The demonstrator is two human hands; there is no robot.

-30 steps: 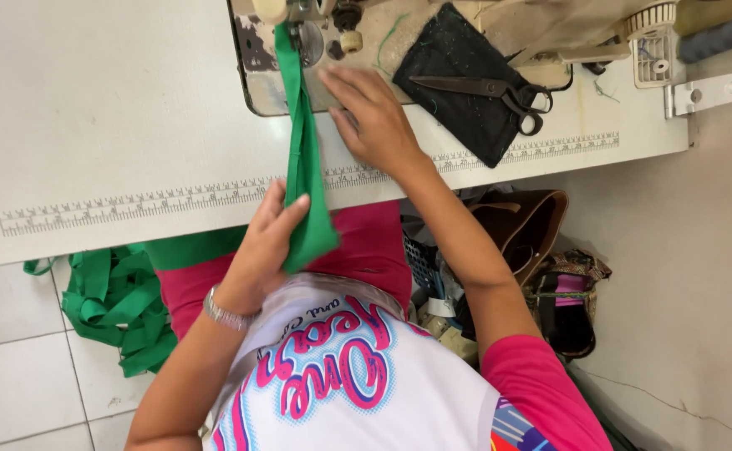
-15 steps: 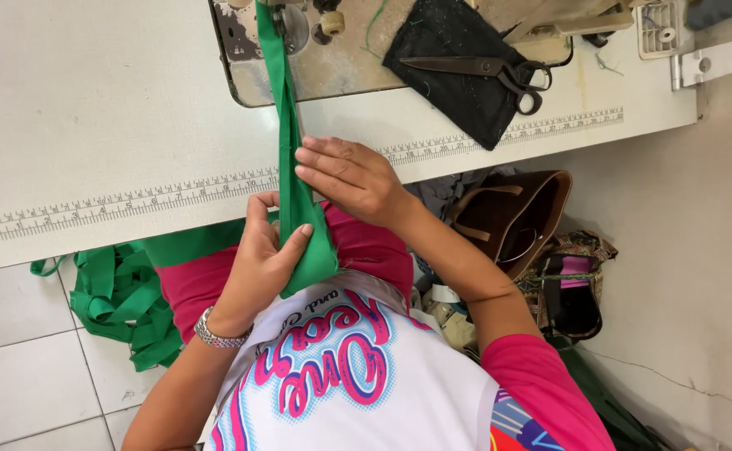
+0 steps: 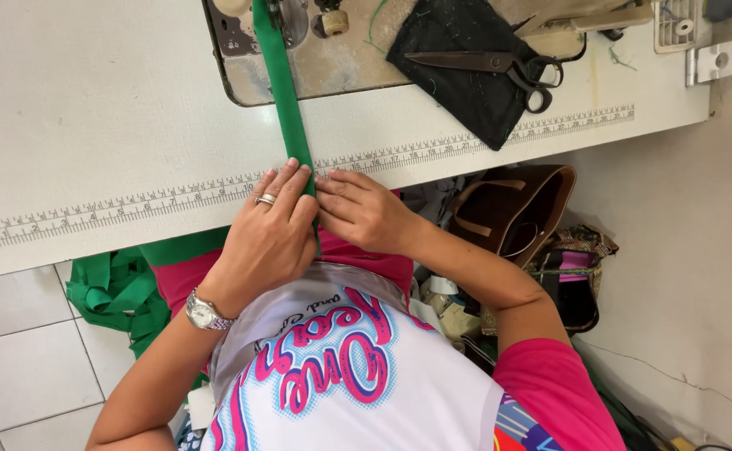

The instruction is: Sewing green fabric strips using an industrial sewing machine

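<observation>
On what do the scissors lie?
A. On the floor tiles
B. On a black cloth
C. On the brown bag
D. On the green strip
B: the scissors rest on the black cloth on the table, away from the green strip that the left hand and right hand pinch.

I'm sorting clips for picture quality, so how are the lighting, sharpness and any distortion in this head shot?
Head view: even, soft daylight with only faint shadows under the left hand and right hand; no strong glare on the white table; the green strip and scissors look sharp, with no motion blur on the hands; the table edge runs tilted, and the printed ruler bows slightly.
</observation>
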